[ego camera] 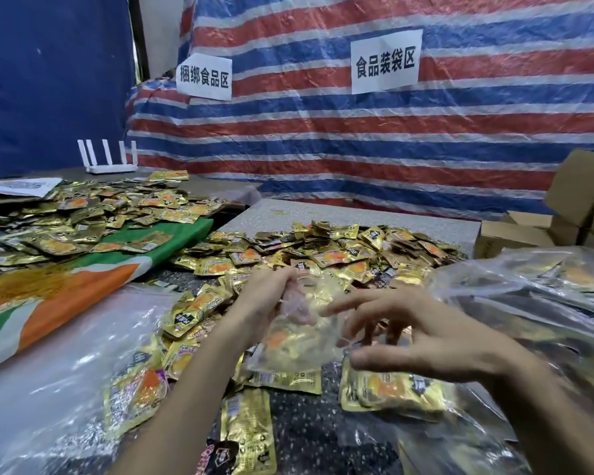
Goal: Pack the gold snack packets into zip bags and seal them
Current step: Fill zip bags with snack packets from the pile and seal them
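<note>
A clear zip bag (pixel 299 337) with gold snack packets inside hangs between my hands above the table. My left hand (pixel 271 293) grips the bag's upper left part. My right hand (pixel 415 330) is at the bag's right side, fingers spread and thumb near its edge; whether it grips the bag I cannot tell. A heap of loose gold snack packets (pixel 326 255) lies just beyond my hands. More packets (pixel 251 426) lie flat under my forearms.
A second heap of gold packets (pixel 83 214) covers a green and orange sack (pixel 66 286) at left. Clear plastic bags lie at the near left (pixel 48 371) and right (pixel 528 296). Cardboard boxes (pixel 576 200) stand at far right. A white router (pixel 108 159) sits at the back.
</note>
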Demonstrator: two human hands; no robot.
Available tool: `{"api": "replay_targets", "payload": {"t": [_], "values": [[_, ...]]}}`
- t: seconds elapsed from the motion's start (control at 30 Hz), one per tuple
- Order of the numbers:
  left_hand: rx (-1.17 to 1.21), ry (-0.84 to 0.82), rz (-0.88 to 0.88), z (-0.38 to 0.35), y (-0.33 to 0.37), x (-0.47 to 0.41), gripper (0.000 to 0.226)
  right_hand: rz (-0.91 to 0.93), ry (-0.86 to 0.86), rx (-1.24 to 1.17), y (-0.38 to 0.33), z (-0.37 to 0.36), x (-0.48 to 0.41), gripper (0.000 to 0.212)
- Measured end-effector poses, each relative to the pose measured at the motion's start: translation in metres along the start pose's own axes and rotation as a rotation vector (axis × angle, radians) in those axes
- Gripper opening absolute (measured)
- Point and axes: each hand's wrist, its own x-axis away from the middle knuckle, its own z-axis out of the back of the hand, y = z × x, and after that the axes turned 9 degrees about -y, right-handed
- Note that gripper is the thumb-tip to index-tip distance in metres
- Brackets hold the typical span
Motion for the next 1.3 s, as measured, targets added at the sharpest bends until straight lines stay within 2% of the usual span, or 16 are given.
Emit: {"api": "replay_targets", "payload": {"t": [0.07, 0.13, 0.2, 0.23, 0.3, 0.33, 0.4, 0.47, 0.57, 0.67, 0.73, 0.8, 1.03, 1.13, 1.2, 1.3], "values": [[0.031, -0.08, 0.002, 0.005, -0.001, -0.003, 0.021, 0.016, 0.035, 0.058, 0.003, -0.003, -0.002, 0.01], [0.023, -0.184, -0.005, 0.018, 0.004, -0.009, 0.036, 0.011, 0.104, 0.073, 0.007, -0.003, -0.004, 0.009], [-0.046, -0.039, -0.008, 0.033, 0.006, -0.023, 0.049, 0.015, 0.144, 0.067, 0.01, 0.001, -0.004, 0.016], [-0.166, 0.11, -0.005, 0.042, 0.003, -0.033, 0.047, 0.014, 0.151, 0.075, 0.011, 0.003, -0.003, 0.017], [-0.661, 0.385, 0.142, 0.058, -0.014, -0.053, 0.043, -0.001, 0.15, 0.091, 0.014, 0.008, -0.001, 0.014], [-0.867, 0.422, 0.279, 0.063, -0.025, -0.06, 0.054, -0.003, 0.153, 0.099, 0.014, 0.009, 0.0, 0.011], [-1.054, 0.356, 0.529, 0.067, -0.046, -0.069, 0.08, -0.007, 0.16, 0.101, 0.013, 0.011, 0.002, 0.008], [-1.162, 0.303, 0.614, 0.066, -0.059, -0.075, 0.085, -0.013, 0.164, 0.108, 0.011, 0.011, 0.005, 0.009], [-1.037, 0.276, 0.591, 0.069, -0.058, -0.082, 0.08, -0.02, 0.147, 0.13, 0.006, 0.012, 0.009, 0.005], [-0.863, 0.354, 0.505, 0.071, -0.042, -0.077, 0.079, -0.035, 0.127, 0.117, 0.002, 0.014, 0.012, 0.015], [-0.82, 0.416, 0.415, 0.073, -0.028, -0.072, 0.047, -0.049, 0.136, 0.11, 0.001, 0.014, 0.011, 0.019], [-0.746, 0.426, 0.325, 0.071, -0.009, -0.062, 0.029, -0.067, 0.159, 0.125, 0.002, 0.013, 0.01, 0.02], [-0.377, 0.409, -0.248, 0.034, 0.069, -0.002, 0.01, -0.114, 0.186, 0.176, 0.008, 0.009, 0.006, 0.012], [-0.206, 0.341, -0.446, 0.009, 0.09, 0.025, 0.006, -0.108, 0.183, 0.18, 0.009, 0.008, 0.004, 0.009], [-0.152, 0.255, -0.484, -0.006, 0.097, 0.039, 0.003, -0.094, 0.175, 0.182, 0.009, 0.006, 0.003, 0.008], [-0.254, 0.204, -0.399, -0.02, 0.097, 0.045, 0.006, -0.07, 0.19, 0.154, 0.007, 0.004, 0.002, 0.007]]}}
